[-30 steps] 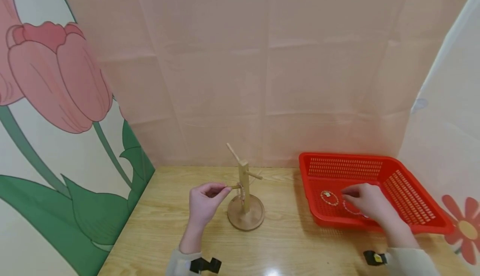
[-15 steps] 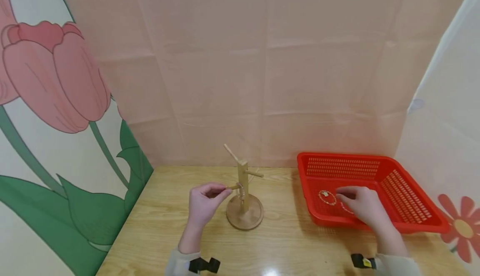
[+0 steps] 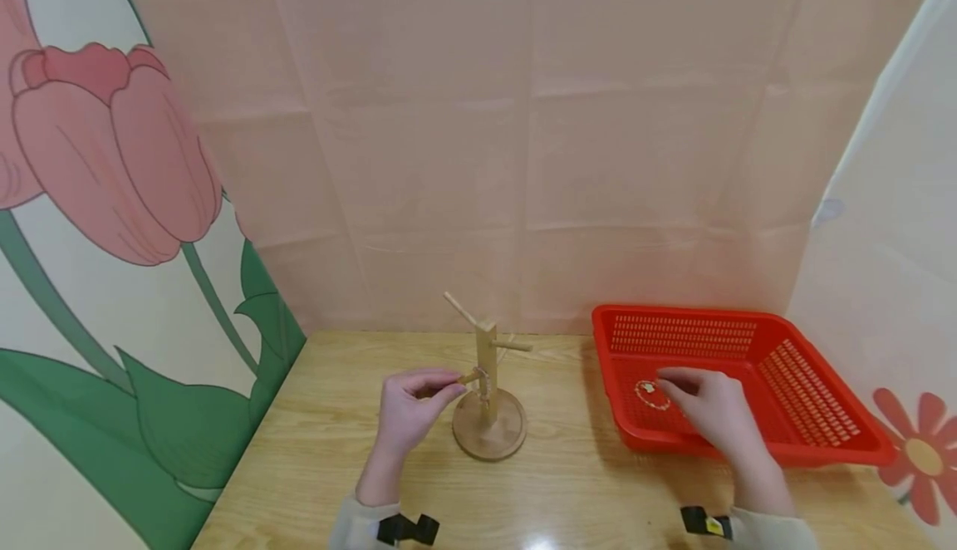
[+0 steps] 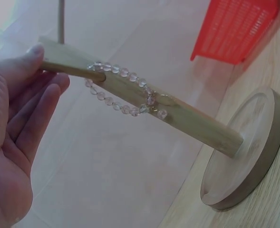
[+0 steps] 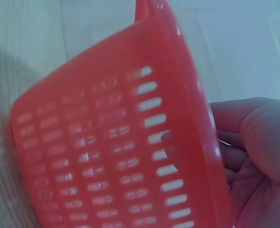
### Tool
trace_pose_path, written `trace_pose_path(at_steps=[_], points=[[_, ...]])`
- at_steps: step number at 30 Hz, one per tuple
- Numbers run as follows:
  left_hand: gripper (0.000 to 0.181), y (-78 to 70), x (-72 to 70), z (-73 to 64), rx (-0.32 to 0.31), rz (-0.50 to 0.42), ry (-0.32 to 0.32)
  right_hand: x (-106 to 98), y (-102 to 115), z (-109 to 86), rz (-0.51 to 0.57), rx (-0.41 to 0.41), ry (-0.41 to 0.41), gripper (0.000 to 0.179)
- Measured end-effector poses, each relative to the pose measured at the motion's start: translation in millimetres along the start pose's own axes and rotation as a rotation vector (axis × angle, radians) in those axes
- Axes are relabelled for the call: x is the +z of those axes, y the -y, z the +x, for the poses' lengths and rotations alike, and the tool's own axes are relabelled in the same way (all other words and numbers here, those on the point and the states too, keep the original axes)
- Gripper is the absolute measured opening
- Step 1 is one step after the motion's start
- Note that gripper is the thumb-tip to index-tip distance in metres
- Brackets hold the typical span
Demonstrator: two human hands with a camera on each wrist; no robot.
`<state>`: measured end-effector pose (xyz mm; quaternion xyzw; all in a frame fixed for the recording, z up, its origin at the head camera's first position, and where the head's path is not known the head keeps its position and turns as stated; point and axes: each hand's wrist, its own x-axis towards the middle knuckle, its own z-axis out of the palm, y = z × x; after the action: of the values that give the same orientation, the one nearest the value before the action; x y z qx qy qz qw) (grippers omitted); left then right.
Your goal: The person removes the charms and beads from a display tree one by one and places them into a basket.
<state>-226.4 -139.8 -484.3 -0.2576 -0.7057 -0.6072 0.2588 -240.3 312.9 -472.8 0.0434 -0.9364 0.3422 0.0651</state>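
Observation:
My left hand [image 3: 409,409] pinches the free end of a wooden peg [image 4: 73,71] between thumb and fingers. This peg belongs to a wooden bracelet stand [image 3: 488,375] with a round base [image 4: 244,156]. A clear, pinkish beaded bracelet [image 4: 125,72] hangs on it, lying against the post. Inside the red basket, my right hand [image 3: 706,405] hovers with thumb and fingers close together. Its fingertips are beside a gold-toned bracelet [image 3: 652,395] with a pale charm. In the right wrist view the basket's wall [image 5: 106,137] hides the fingertips; nothing held shows.
The red basket [image 3: 688,311] stands right of the stand, and its rim rises in front of my right forearm. Other pegs [image 3: 512,346] jut from the post's upper part. A pink cloth wall [image 3: 449,159] closes off the table's [image 3: 329,417] back edge.
My right hand has moved left inside the basket, from above a beaded bracelet to the gold-toned one. My left hand stays on the peg; the stand has turned slightly.

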Motion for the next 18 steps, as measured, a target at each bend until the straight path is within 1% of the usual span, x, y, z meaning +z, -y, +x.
trace_pose_path(at_steps=[2,5,11,13,18], points=[[0.013,-0.2,-0.9,-0.2,0.015,0.007,0.012,0.9,5.5,-1.3,-0.002,-0.016,-0.018,0.031],[0.013,0.1,-1.8,-0.1,0.038,0.006,0.025,2.8,13.2,-3.4,0.011,-0.020,-0.034,0.030],[0.020,2.4,-2.6,-0.8,0.077,-0.019,0.053,7.2,26.2,-6.7,0.053,-0.023,-0.044,0.032],[0.021,2.4,-2.4,-1.2,0.078,-0.025,0.067,8.7,30.7,-7.7,0.061,-0.038,-0.050,0.032],[0.016,0.5,1.2,-1.8,0.086,-0.038,0.093,14.7,45.1,-10.7,0.056,-0.105,-0.079,0.028]])
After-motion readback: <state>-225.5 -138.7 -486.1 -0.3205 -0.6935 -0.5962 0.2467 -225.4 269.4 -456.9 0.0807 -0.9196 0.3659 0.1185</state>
